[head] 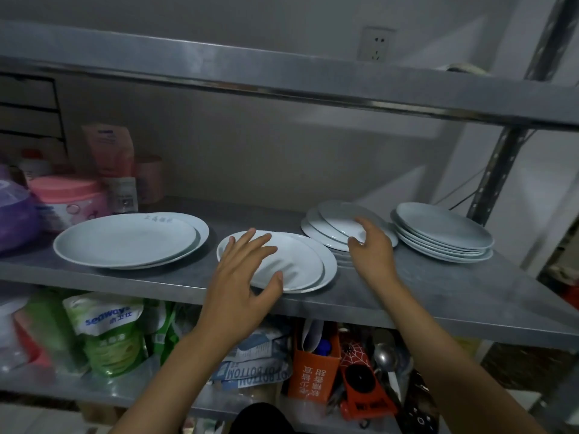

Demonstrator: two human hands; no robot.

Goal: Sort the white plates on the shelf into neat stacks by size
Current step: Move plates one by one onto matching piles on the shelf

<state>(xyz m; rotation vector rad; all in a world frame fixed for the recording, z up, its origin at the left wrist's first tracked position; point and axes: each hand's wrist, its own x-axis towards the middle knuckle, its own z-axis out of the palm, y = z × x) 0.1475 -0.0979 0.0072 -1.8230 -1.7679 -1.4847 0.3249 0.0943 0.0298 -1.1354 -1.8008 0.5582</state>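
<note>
On the grey steel shelf [175,277] the white ceramic plates lie in four groups: two large ones far left [125,239], a skewed middle pair [310,261], a fanned small pile [329,230], and a neater stack far right [445,233]. The left hand [247,289] spreads straight fingers over the middle pair, thumb at the near rim; the right hand [369,249] curls onto the fanned pile's edge. Best nudge rims flush, lifting rather than dragging, supporting underneath.

Grey steel shelving unit [313,89] w/ perforated angle-iron upright [498,170] at far right. Plain pale wall [250,151] behind — white wall socket [377,44] up top, thin dark cable [460,189] hanging near the upright. Light dim, greyish.
</note>
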